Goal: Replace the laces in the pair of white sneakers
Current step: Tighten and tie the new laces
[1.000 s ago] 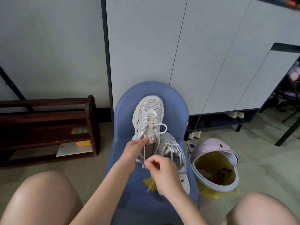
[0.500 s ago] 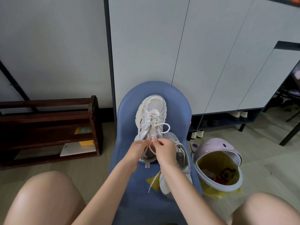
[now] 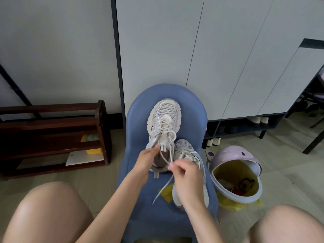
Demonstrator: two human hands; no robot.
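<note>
Since half a second ago: right hand (image 3: 186,179) drawn back from the tongue of the far sneaker (image 3: 164,130), apparently pinching the white lace (image 3: 164,159), its loose end trailing onto the blue chair (image 3: 135,123). Left hand (image 3: 146,159) still gripping that sneaker's collar. Second sneaker (image 3: 188,151) touching the first, near the chair's right edge. Pink bin (image 3: 233,156) just beyond that edge; bare floor left of the chair.

Both forearms reach forward, left hand (image 3: 146,159) and right hand (image 3: 184,174) each pinching closed.
</note>
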